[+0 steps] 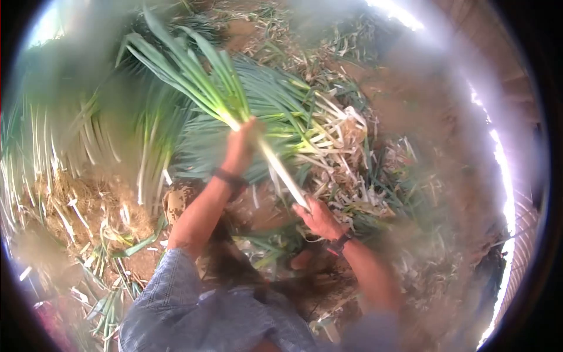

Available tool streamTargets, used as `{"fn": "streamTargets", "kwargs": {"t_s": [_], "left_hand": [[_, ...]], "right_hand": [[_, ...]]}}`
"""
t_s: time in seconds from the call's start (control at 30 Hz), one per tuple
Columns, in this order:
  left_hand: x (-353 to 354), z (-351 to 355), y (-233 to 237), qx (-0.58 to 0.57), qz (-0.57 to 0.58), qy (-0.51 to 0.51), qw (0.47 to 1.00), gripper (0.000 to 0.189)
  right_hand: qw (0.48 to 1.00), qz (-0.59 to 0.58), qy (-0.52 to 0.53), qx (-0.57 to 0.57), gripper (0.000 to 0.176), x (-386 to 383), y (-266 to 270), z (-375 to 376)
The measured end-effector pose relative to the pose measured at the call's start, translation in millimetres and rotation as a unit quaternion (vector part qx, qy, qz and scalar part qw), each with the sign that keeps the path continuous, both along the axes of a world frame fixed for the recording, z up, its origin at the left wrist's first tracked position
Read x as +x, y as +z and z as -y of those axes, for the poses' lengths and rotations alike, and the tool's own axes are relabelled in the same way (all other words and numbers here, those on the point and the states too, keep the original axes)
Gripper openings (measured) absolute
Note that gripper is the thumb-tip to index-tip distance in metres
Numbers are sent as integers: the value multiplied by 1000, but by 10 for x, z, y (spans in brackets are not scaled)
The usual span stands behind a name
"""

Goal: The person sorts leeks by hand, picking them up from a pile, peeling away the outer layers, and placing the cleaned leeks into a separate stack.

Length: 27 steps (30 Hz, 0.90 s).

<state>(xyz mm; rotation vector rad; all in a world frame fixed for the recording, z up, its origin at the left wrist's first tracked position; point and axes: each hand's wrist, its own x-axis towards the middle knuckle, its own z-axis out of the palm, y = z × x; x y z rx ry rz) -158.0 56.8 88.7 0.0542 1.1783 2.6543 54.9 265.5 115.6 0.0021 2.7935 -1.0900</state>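
A long green onion (275, 161) slants across the middle of the view, its green leaves fanning out to the upper left and its white stalk running down to the right. My left hand (240, 146) is closed around it where the leaves meet the white stalk. Lower down, the fingers of my right hand (321, 218) grip the root end, and the root tip itself is hidden by them. Behind the held onion lies a heap of green onions (275, 94), with their pale ends pointing right.
To the left, many green onions (44, 135) stand with their roots (88, 199) on the soil. Stripped leaves and peelings (363, 193) are piled at the right of the heap. Loose trimmings (108, 311) lie at the lower left. Parts of the view are blurred.
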Motion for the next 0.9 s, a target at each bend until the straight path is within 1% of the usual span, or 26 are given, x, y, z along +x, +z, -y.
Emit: {"fn": "streamTargets", "kwargs": {"t_s": [0.03,0.07,0.1,0.13,0.17,0.2,0.23,0.27,0.3,0.33,0.37,0.4,0.43,0.47,0.53,0.6,0.63,0.67,0.73,0.77,0.8,0.83,0.87,0.9], "left_hand": [[119,-82,-25,19,-4,-32,999,23],[224,-146,46,1,-15,-46,999,25],[335,-94,194,21,11,-46,999,20],[318,-44,176,16,6,-19,1000,18],[311,-7,192,-15,40,24,999,15],[313,63,199,12,16,49,999,14],[270,132,188,-21,17,76,997,14],[210,227,175,17,18,91,996,15],[198,298,157,-23,-21,108,994,16],[218,353,143,-63,-58,123,989,17],[300,344,176,-75,-55,123,988,18],[366,372,211,-88,-52,116,988,19],[381,397,211,-110,-24,126,986,21],[281,450,137,-109,-31,158,981,21],[-82,722,-169,-94,-37,225,969,21],[-316,1053,-230,-122,-80,178,973,20],[-281,1134,-55,-125,-77,154,977,19],[-156,1124,57,-125,-104,112,980,19],[86,1098,212,-122,-162,36,978,20],[269,1039,250,-122,-204,-33,971,25],[455,980,288,-121,-245,-102,956,32],[714,884,398,-29,-174,-185,967,40],[888,783,364,17,-158,-255,954,60],[1064,682,333,56,-138,-324,934,80]], "right_hand": [[1000,10,-13,12,37,-4,53,62],[999,19,-18,25,37,-46,77,133],[1000,1,-3,-9,38,-52,-63,115],[998,-29,2,-48,38,18,-119,155],[994,-58,10,-88,37,72,-149,225],[997,28,-8,-78,37,168,-44,333],[991,114,-29,-61,37,308,67,420],[989,103,-27,-102,37,495,8,501],[985,94,-29,-143,37,656,-30,549],[976,156,-11,-151,37,743,46,558],[962,219,5,-160,37,833,161,526],[959,237,2,-158,36,909,338,581],[955,251,-6,-158,35,977,447,626],[949,225,205,-82,34,1203,193,392],[917,182,356,-13,33,1442,40,96],[953,173,245,-55,41,1670,347,-1],[966,168,177,-82,48,1832,415,-15],[989,93,115,-7,39,1806,388,-59],[998,11,-3,-60,40,1423,329,-24],[981,7,-58,-187,44,1142,335,42],[970,13,-73,-230,47,886,367,105],[958,21,-85,-274,51,632,381,174],[916,6,-91,-391,52,377,289,297],[858,-7,-96,-504,53,205,219,463]]}}
